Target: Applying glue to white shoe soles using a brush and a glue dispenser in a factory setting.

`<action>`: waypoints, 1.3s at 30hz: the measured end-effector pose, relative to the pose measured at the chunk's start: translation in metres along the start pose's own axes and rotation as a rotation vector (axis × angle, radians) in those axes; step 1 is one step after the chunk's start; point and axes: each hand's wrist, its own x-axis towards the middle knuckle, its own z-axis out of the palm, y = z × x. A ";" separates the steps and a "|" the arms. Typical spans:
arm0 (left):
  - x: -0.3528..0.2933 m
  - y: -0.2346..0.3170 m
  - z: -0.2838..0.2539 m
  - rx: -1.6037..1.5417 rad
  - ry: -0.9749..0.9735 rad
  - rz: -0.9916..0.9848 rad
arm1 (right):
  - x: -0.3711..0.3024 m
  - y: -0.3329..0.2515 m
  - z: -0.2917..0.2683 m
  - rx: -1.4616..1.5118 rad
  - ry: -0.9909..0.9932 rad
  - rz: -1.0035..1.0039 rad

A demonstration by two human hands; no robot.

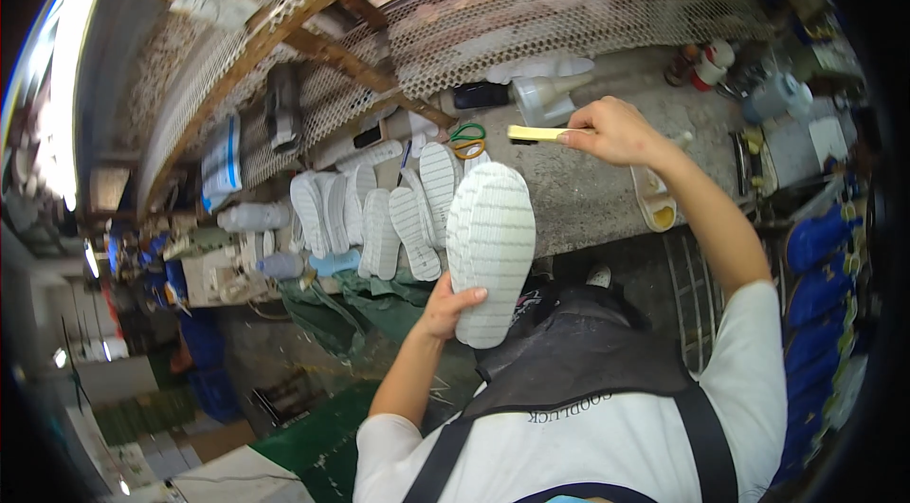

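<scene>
My left hand (445, 309) is closed round the heel end of a white ridged shoe insole (491, 237), its thumb pressed on the top face. The insole is held up in front of my apron, toe end away from me; whether it is one or a small stack I cannot tell. Above the bench, to the upper right of it, my right hand (618, 131) grips a small brush (538, 133) with a pale yellow handle and dark bristles. The brush points left, apart from the insole. Several more white insoles (438, 182) lie together on the bench to the left.
Green-and-orange-handled scissors (467, 140) lie behind the insoles. On the grey bench (578, 204) a white tray (654, 201) holds something yellow at the right edge. A clear plastic container (540, 105) stands at the back under a mesh shelf (569, 15). Bottles (711, 65) stand at far right.
</scene>
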 end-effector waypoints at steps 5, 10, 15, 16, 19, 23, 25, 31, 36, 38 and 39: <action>0.006 0.027 -0.011 -0.019 -0.057 0.049 | -0.014 -0.089 -0.007 -0.237 0.116 -0.388; 0.045 0.050 -0.014 -0.434 0.037 0.039 | -0.064 -0.093 0.094 -0.055 0.010 -0.504; 0.064 0.063 -0.007 -0.416 0.221 0.343 | -0.070 -0.080 0.078 0.527 0.232 -0.225; 0.067 0.069 0.003 -0.424 0.212 0.363 | -0.060 -0.091 0.049 0.383 0.218 -0.097; 0.081 0.076 0.029 -0.418 0.325 0.661 | -0.036 -0.103 0.075 0.179 0.451 -0.235; 0.089 0.096 0.052 -0.375 0.257 0.794 | -0.033 -0.114 0.070 0.185 0.581 -0.211; 0.088 0.124 0.059 -0.323 0.119 0.788 | -0.033 -0.120 0.044 0.262 0.681 -0.267; 0.093 0.170 0.056 -0.015 -0.185 0.708 | 0.043 -0.158 -0.083 -0.453 1.080 -0.365; 0.096 0.108 0.038 -0.141 -0.341 0.463 | 0.069 -0.162 -0.115 -0.578 1.082 -0.178; 0.084 0.084 0.029 -0.353 -0.338 0.348 | 0.043 -0.141 -0.089 -0.369 1.089 -0.345; 0.078 0.076 0.027 -0.348 -0.320 0.298 | 0.022 -0.116 -0.068 -0.250 1.090 -0.382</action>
